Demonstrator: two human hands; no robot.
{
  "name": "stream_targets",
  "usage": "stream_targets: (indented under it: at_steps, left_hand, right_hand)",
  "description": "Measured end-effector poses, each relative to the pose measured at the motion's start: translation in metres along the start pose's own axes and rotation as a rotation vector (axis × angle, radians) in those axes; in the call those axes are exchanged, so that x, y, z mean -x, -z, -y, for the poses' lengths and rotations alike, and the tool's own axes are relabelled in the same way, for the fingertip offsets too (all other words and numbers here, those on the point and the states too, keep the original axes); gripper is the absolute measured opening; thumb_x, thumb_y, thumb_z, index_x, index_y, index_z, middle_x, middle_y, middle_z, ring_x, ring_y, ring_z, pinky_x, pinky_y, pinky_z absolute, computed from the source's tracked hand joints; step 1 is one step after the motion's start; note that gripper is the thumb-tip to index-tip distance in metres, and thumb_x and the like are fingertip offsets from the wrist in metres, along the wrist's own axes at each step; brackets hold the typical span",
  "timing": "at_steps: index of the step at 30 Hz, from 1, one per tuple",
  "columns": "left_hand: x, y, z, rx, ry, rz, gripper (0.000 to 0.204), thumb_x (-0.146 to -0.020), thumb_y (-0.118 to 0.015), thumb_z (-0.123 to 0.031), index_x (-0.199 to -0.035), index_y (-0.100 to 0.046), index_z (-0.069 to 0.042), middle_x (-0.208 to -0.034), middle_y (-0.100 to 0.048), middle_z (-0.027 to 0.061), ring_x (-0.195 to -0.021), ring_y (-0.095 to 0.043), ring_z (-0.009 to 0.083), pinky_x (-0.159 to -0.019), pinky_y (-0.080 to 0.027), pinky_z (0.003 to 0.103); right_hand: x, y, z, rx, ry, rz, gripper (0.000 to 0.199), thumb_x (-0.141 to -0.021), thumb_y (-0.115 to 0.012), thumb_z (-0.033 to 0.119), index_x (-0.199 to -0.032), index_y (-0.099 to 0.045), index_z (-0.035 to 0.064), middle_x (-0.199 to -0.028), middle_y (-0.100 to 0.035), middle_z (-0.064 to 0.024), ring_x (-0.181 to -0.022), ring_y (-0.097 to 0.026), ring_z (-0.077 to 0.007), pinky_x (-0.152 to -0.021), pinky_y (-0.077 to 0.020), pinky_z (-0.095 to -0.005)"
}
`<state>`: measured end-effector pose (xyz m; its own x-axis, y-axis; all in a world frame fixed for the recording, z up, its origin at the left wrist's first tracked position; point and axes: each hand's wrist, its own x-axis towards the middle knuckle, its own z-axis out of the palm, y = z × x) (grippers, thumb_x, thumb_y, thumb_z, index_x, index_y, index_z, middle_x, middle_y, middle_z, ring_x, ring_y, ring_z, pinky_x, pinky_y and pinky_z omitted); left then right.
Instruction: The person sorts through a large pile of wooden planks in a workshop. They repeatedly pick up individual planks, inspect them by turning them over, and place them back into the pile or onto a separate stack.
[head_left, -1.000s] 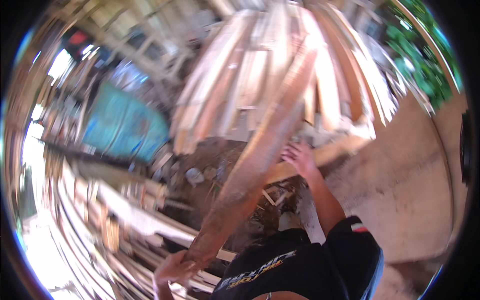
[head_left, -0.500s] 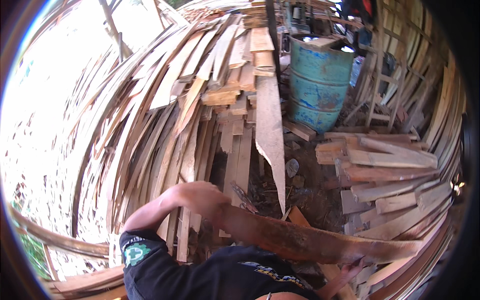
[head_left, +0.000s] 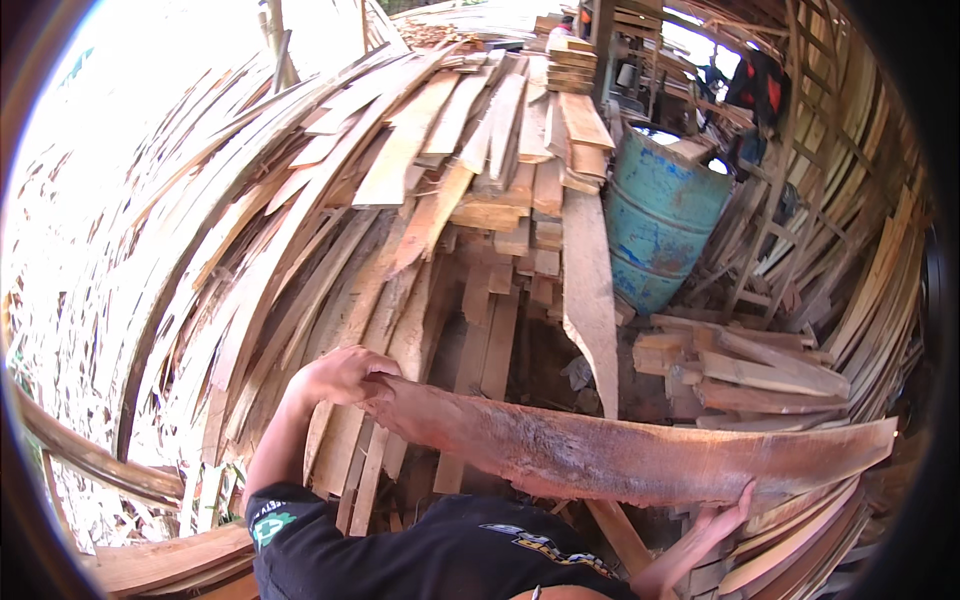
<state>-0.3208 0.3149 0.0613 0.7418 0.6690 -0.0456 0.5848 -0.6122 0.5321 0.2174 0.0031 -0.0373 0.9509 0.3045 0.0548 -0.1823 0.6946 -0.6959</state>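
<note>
A long reddish-brown wooden board, rough with bark along its lower edge, stretches across in front of my body. My left hand is closed over the board's left end, its fingers wrapped around the top corner. Towards the other end, my right hand holds the lower edge from beneath, with the thumb or a finger up against the face. Most of the right hand's grip is hidden behind the board. The right end of the board reaches past my right hand, over stacked lumber.
Long planks lie heaped on the left, with a stack of cut boards behind. A pale jagged plank points down towards me. A rusty blue drum stands back right, near short timber pieces and leaning slats.
The board has come up in view and its face now shows more broadly. My left hand has moved left with its end, and my right hand has risen. The view has shifted too.
</note>
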Motion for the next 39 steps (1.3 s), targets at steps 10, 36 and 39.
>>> stream_targets:
  at_steps: [10, 36, 39]
  left_hand:
    - [0.146, -0.061, 0.121, -0.175, 0.454, -0.863, 0.042, -0.089, -0.054, -0.036, -0.063, -0.054, -0.003, -0.063, -0.053, 0.0164, -0.067, -0.054, 0.0333, -0.076, -0.04, 0.042]
    - [0.375, -0.305, 0.185, 0.092, 1.555, -1.021, 0.062, -0.089, -0.052, -0.058, -0.077, -0.073, -0.001, -0.069, -0.069, 0.0163, -0.061, -0.062, 0.0333, -0.062, -0.047, 0.048]
    - [0.34, -0.284, 0.138, 0.211, 1.418, -1.183, 0.054, -0.091, -0.054, -0.049, -0.078, -0.072, 0.0, -0.067, -0.067, 0.0164, -0.059, -0.061, 0.0308, -0.061, -0.047, 0.046]
  right_hand:
    - [0.083, -0.216, -0.079, 0.014, 0.021, 0.4, 0.06, -0.089, -0.063, 0.021, -0.141, -0.038, 0.0031, -0.135, -0.048, -0.0107, -0.122, -0.047, -0.026, -0.103, -0.0375, -0.0434]
    - [0.284, -0.471, -0.346, 0.189, -0.274, 1.232, 0.029, -0.085, -0.064, 0.011, -0.109, -0.056, -0.0048, -0.099, -0.064, -0.0104, -0.09, -0.06, -0.0154, -0.082, -0.0482, -0.0319]
    - [0.284, -0.492, -0.361, 0.252, -0.23, 1.227, 0.028, -0.087, -0.062, 0.013, -0.108, -0.057, -0.0051, -0.098, -0.065, -0.012, -0.091, -0.061, -0.0172, -0.082, -0.0476, -0.0334]
